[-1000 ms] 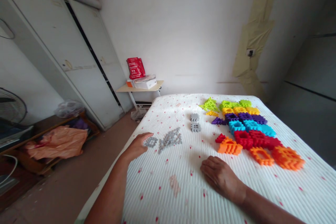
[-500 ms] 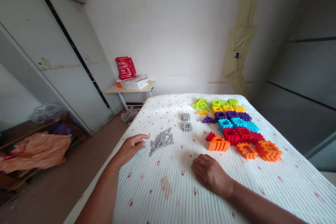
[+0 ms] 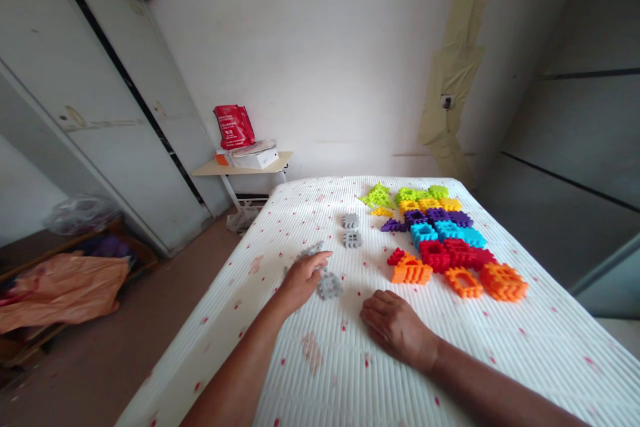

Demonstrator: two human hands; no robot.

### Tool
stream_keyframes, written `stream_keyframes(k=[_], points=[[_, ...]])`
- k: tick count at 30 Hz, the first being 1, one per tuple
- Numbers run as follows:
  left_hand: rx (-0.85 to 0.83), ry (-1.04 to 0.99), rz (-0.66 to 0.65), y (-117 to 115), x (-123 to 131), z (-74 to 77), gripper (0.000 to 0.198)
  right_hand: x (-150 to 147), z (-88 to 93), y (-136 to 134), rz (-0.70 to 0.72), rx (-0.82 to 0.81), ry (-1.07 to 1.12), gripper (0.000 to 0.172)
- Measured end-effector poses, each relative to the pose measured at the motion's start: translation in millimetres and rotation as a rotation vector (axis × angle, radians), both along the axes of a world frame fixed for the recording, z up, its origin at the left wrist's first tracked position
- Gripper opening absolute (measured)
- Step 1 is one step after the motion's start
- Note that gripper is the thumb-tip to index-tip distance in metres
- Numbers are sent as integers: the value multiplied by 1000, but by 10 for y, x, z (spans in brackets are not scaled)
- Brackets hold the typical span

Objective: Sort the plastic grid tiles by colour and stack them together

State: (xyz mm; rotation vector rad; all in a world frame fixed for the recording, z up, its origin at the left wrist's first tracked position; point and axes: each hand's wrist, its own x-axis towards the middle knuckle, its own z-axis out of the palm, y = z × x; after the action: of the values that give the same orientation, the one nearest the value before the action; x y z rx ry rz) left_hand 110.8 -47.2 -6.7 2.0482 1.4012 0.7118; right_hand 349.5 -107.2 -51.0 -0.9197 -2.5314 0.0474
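My left hand (image 3: 303, 277) is over a loose pile of grey building pieces (image 3: 314, 248), index finger stretched out and thumb apart from it. Just below the thumb is a slightly blurred flat grey toothed piece (image 3: 330, 286); whether the thumb touches it I cannot tell. The hand covers part of the pile. My right hand (image 3: 397, 328) rests on the bed cover with its fingers curled in and nothing visible in them. Beyond the hands lie two grey blocks, a nearer one (image 3: 352, 239) with a window-like grid and a farther one (image 3: 351, 221).
Interlocking blocks stand in colour rows at the right: orange (image 3: 504, 281), red (image 3: 457, 253), light blue (image 3: 453, 231), purple (image 3: 440, 217), yellow (image 3: 429, 204) and lime (image 3: 414, 195). They lie on a white quilted bed cover (image 3: 400, 387). A small table (image 3: 280, 161) holds a red bag (image 3: 234, 127).
My left hand has moved right, from beside the grey pile to over it. A flat grey piece now shows apart, to the pile's near right. My right hand stays in place.
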Motion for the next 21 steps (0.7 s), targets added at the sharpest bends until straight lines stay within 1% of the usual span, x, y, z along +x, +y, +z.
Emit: stream_keyframes(k=[2, 4, 7, 10, 12, 15, 18, 21], points=[[90, 26, 85, -22, -72, -8, 37, 0, -2, 3, 4, 4, 5, 21], [134, 79, 114, -80, -143, -23, 33, -5, 7, 5, 9, 12, 11, 23], [145, 197, 77, -202, -183, -72, 35, -16, 31, 1, 14, 20, 15, 24], [168, 287, 50, -292, -138, -137, 43, -21, 47, -7, 15, 21, 8, 24], [192, 322, 47, -310, -93, -175, 47, -21, 48, -10, 12, 20, 1, 23], [217, 321, 24, -293, -51, -226, 49, -18, 40, -7, 7, 17, -5, 20], [221, 285, 11, -273, -52, -272, 47, -16, 29, 0, 4, 10, -5, 17], [226, 245, 27, -266, -63, -266, 46, -15, 20, 4, 1, 11, -7, 16]])
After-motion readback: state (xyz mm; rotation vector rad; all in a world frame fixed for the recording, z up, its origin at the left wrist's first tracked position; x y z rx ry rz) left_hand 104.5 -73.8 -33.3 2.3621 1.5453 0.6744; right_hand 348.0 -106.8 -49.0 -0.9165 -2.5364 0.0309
